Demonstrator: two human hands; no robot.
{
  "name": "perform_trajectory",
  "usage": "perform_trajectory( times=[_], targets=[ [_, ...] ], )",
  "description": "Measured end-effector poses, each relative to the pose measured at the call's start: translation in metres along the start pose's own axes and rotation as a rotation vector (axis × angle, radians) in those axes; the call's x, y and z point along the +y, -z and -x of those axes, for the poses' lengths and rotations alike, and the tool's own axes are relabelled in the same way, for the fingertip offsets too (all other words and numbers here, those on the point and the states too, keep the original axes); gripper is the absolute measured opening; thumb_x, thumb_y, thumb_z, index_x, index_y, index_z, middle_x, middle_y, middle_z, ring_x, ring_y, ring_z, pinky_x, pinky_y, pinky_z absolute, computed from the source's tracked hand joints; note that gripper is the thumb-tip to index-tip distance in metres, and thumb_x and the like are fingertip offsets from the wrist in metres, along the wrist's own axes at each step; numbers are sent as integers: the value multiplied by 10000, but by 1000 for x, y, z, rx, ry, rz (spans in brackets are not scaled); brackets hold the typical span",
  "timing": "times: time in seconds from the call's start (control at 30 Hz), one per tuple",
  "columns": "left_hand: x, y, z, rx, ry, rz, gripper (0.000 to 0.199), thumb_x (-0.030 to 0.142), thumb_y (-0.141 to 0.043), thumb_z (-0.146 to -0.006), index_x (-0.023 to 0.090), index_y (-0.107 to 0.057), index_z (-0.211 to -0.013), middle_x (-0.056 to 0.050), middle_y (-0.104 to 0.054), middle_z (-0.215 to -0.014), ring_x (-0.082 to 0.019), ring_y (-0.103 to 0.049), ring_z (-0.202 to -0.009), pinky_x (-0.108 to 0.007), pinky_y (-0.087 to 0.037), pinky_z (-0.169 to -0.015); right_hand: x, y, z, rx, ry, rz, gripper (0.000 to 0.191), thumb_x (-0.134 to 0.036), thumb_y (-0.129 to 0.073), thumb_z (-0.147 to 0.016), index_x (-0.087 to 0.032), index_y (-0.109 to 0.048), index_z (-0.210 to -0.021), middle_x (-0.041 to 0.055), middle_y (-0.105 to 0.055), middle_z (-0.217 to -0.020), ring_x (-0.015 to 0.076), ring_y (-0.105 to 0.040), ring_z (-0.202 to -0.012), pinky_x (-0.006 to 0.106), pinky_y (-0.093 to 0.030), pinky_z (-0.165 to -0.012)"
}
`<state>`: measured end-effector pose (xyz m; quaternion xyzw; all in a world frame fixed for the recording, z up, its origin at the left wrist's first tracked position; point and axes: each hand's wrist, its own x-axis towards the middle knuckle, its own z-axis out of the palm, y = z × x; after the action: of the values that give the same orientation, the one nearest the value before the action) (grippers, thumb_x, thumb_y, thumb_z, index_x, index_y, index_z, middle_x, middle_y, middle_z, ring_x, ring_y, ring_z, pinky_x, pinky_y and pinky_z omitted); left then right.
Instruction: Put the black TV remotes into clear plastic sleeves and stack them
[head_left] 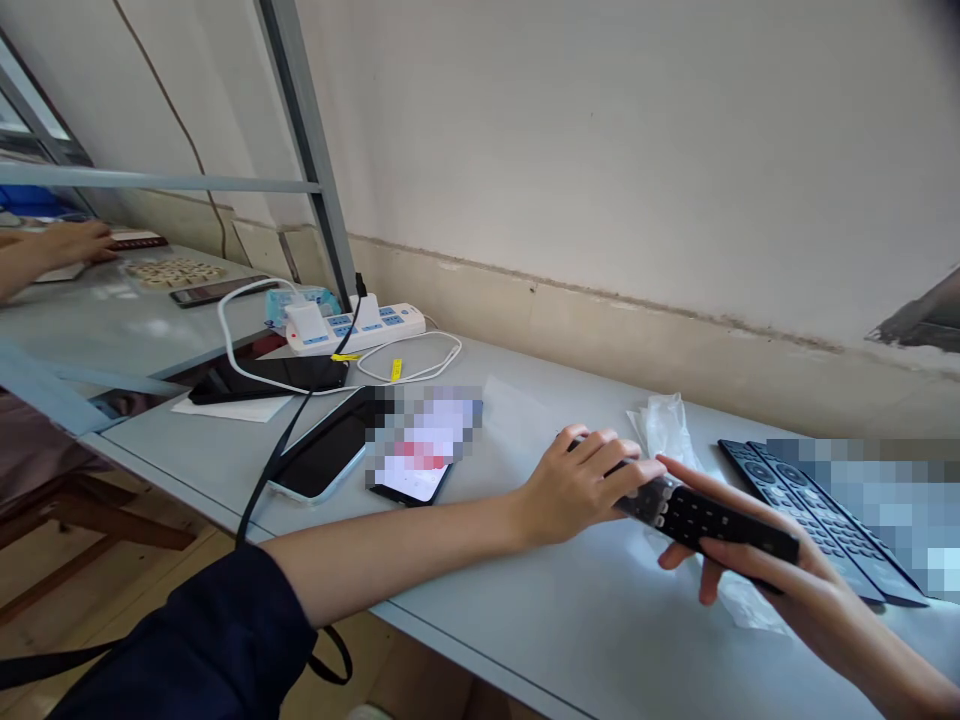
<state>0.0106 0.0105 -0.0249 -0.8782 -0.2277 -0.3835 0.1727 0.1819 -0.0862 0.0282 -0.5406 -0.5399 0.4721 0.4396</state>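
Observation:
A black remote control point(720, 530) is held slantwise above the desk between my two hands. My left hand point(577, 485) is closed round its far end, fingers curled over the top, and hides that end. At the near end, my right hand point(795, 570) grips the remote from beneath, with the thumb along one side and the index finger stretched along the other. Rows of small buttons face up. Crumpled clear plastic point(667, 425) lies behind and under the hands. Several more black remotes point(810, 510) lie side by side to the right, partly blurred out.
Left on the grey desk point(480, 590) lie a lit phone point(424, 450), a dark-screened phone point(322, 455) and another black device point(262, 378). A white power strip point(360, 328) with cables stands behind them. Another person's hand point(71, 242) rests on the adjoining table, beyond a metal frame point(307, 130).

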Motion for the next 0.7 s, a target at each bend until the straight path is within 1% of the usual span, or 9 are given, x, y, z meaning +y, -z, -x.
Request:
perform_trajectory(
  times=[0.07,0.13,0.23,0.27,0.33,0.4,0.47,0.57,0.7],
  targets=[
    [-3,1,-1,-28,60,-8,330,353,-436,-973,205,-510,-1259,-42,-638,-1121,-184,-509,-1143,-332,-327,-932,-5,4,-6,104,-8,-52,504,-374,-671,-697,-187,-670,-1165,48,-669,-662,147,-553,-495,281,-506,-509],
    [-5,2,-2,-77,124,13,406,382,-513,-932,183,-483,-1285,-65,-612,-1170,-211,-491,-1174,-348,-335,-952,-13,11,-13,225,-5,-119,426,-360,-701,-604,-187,-728,-992,39,-632,-592,152,-530,-476,266,-476,-444],
    [-5,3,-5,-151,171,96,487,411,-575,-883,159,-470,-1286,-80,-601,-1178,-216,-534,-1106,-350,-379,-923,-26,22,-25,430,-46,-239,343,-287,-687,-428,-186,-730,-753,11,-526,-448,129,-454,-404,236,-437,-369],
    [-5,3,-5,-166,186,123,490,421,-561,-885,156,-468,-1286,-81,-605,-1164,-212,-554,-1067,-349,-395,-906,-30,24,-28,497,-83,-286,330,-261,-658,-397,-183,-719,-712,4,-498,-425,114,-428,-388,218,-427,-354],
    [-3,1,-7,-189,228,160,501,461,-516,-892,160,-466,-1290,-77,-614,-1127,-207,-584,-996,-348,-426,-866,-37,26,-32,582,-171,-363,319,-260,-611,-398,-176,-699,-693,-1,-477,-424,94,-402,-381,186,-417,-339],
    [0,0,-7,-203,277,187,540,514,-502,-881,170,-464,-1295,-70,-622,-1086,-206,-603,-950,-339,-454,-824,-40,25,-34,598,-219,-413,314,-292,-582,-451,-178,-682,-726,9,-517,-487,91,-417,-400,171,-420,-335],
    [1,0,-7,-215,311,202,564,543,-517,-867,178,-466,-1293,-60,-629,-1055,-203,-615,-932,-320,-475,-789,-39,24,-36,567,-228,-426,282,-310,-568,-494,-192,-654,-735,18,-553,-552,101,-454,-428,172,-433,-333],
    [2,1,-7,-226,322,195,504,500,-524,-880,187,-483,-1273,-45,-636,-1025,-192,-625,-926,-301,-487,-776,-33,26,-38,489,-239,-410,198,-361,-610,-547,-213,-611,-677,28,-557,-577,111,-496,-451,168,-463,-355],
    [1,3,-7,-245,298,167,496,478,-568,-857,190,-497,-1254,-44,-636,-1014,-196,-629,-903,-313,-494,-779,-22,32,-40,383,-218,-419,281,-508,-654,-595,-230,-629,-626,55,-574,-585,113,-505,-443,156,-468,-365]
  ],
)
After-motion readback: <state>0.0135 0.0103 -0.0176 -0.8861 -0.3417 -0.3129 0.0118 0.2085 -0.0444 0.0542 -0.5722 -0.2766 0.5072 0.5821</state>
